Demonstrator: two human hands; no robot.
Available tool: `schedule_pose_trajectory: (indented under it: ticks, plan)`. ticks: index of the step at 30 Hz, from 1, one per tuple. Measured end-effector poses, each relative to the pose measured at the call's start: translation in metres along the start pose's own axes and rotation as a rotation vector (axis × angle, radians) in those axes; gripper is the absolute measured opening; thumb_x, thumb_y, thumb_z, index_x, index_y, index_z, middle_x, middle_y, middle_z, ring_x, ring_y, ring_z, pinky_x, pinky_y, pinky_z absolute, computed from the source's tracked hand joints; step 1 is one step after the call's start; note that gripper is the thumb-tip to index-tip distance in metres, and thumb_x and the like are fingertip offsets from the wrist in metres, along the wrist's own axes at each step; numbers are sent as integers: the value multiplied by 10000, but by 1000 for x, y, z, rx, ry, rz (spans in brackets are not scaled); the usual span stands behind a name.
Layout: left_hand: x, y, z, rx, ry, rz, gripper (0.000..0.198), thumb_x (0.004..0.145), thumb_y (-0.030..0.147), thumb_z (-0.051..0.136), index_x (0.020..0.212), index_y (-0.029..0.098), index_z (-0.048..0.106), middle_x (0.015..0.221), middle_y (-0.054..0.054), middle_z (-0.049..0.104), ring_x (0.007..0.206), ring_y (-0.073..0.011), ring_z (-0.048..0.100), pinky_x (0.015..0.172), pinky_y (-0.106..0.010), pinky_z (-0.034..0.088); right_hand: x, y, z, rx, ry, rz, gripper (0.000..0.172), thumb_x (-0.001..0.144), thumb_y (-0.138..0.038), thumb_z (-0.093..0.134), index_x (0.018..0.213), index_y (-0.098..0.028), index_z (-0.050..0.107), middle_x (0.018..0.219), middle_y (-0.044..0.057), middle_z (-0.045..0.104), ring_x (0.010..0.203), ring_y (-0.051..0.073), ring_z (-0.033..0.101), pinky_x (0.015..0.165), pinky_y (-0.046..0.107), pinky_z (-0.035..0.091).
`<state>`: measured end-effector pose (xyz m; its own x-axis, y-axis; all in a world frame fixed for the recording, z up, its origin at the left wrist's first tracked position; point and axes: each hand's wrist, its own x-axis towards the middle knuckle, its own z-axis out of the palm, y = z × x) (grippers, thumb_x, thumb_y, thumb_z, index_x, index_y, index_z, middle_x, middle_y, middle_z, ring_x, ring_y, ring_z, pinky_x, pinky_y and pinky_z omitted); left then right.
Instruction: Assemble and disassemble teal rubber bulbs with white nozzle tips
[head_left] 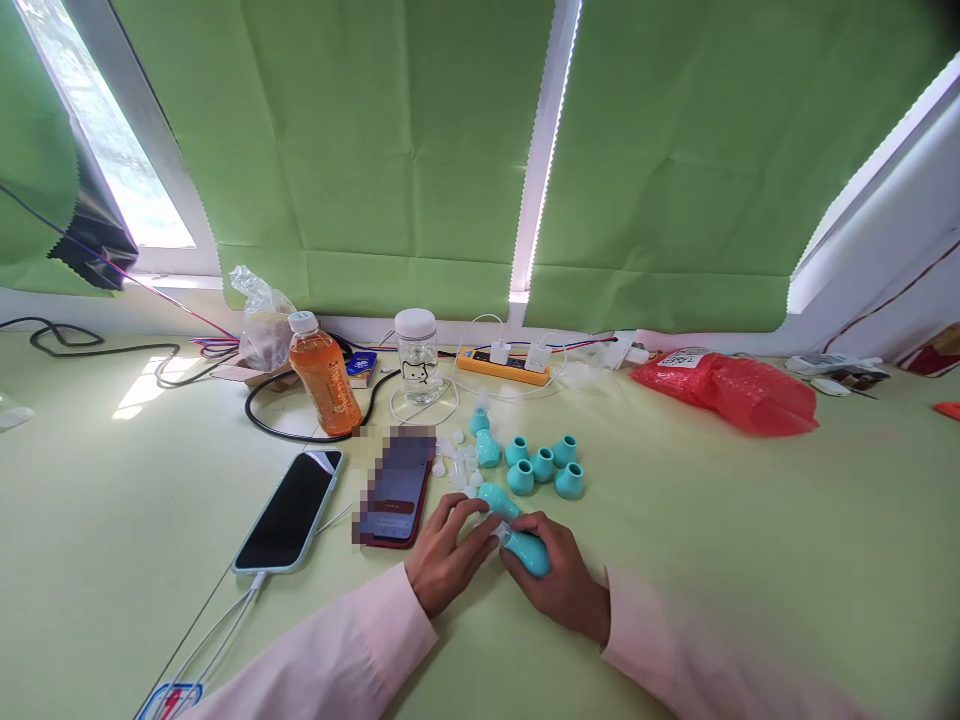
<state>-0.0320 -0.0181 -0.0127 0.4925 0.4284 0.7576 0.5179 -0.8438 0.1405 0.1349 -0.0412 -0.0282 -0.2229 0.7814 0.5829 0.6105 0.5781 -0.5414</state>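
Observation:
Low on the pale green table (750,560), my two hands meet over turquoise plastic parts. My left hand (444,552) pinches one turquoise piece (496,500) at its near end. My right hand (559,580) is wrapped round a second turquoise piece (531,552). The two pieces touch where a small clear part sits between my fingertips. Just beyond my hands lie several turquoise caps (541,464) and a scatter of small white plastic bits (457,462).
A dark phone (291,512) on a white cable and a red phone (396,488) lie left of my hands. Behind stand an orange drink bottle (325,376), a glass jar (417,356), a yellow power strip (504,366) and a red plastic bag (727,390). Green blinds cover the windows.

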Motion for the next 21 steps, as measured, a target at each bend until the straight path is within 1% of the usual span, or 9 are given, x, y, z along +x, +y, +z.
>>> schedule_pose_trajectory:
  ticks: [2, 6, 10, 14, 19, 21]
  plan:
    - [-2, -2, 1, 19, 13, -5, 264, 740, 113, 530, 1000, 162, 517, 929, -90, 506, 868, -199, 404, 678, -331, 451, -1, 1, 1, -10, 33, -24, 166, 707, -244, 528, 853, -213, 455, 742, 17, 597, 678, 157, 576, 625, 280, 466]
    - [-5, -3, 3, 84, 19, 73, 246, 729, 123, 554, 972, 153, 526, 895, -74, 530, 859, -198, 401, 671, -326, 440, -4, 3, 4, -31, 71, -86, 156, 715, -249, 528, 854, -216, 466, 775, 28, 619, 709, 168, 584, 648, 300, 465]
    - [-5, 2, 3, 99, 3, 108, 176, 756, 84, 500, 927, 112, 530, 846, -79, 542, 803, -187, 400, 632, -322, 419, -3, 5, 6, -33, 64, -90, 147, 711, -229, 534, 841, -209, 468, 767, 26, 622, 684, 161, 576, 611, 301, 446]
    - [-3, 4, 0, 62, -18, 175, 142, 780, 55, 431, 886, 64, 525, 786, -98, 529, 779, -187, 384, 601, -306, 414, 0, 5, 7, -70, 62, -118, 127, 713, -196, 529, 823, -194, 467, 753, 24, 620, 656, 153, 565, 585, 310, 383]
    - [-4, -3, 0, -29, -136, 113, 142, 804, 64, 395, 865, 88, 520, 808, -87, 507, 794, -173, 373, 656, -293, 420, 4, 3, 4, -173, 81, -202, 79, 726, -171, 515, 791, -184, 473, 731, 19, 622, 647, 151, 556, 586, 315, 299]
    - [-5, -5, 1, -36, -150, 101, 150, 815, 78, 382, 870, 100, 519, 814, -81, 505, 789, -168, 371, 659, -289, 419, 6, 2, 2, -201, 77, -231, 59, 729, -163, 509, 776, -181, 480, 732, 20, 624, 647, 147, 553, 587, 312, 282]
